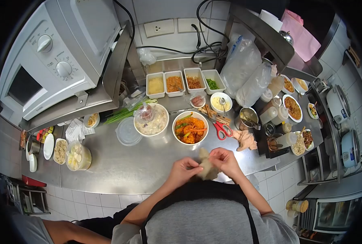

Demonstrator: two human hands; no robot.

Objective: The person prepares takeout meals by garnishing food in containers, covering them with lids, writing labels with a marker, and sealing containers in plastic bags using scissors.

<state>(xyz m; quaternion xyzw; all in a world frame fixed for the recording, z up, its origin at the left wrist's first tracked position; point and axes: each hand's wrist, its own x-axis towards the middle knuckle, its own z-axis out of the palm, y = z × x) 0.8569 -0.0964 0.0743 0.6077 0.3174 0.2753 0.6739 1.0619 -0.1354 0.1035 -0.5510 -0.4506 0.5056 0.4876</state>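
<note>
Left fingers (191,163) and right fingers (216,157) pinching limp beige material (207,168), food bowl (174,129) beyond, red-handled scissors (218,126) beside it

A limp, brownish-beige piece (207,165) — blurred, its material unclear — is being held between the pinching left hand (185,168) and right hand (226,160), its crumpled shape spreading unevenly.
</note>
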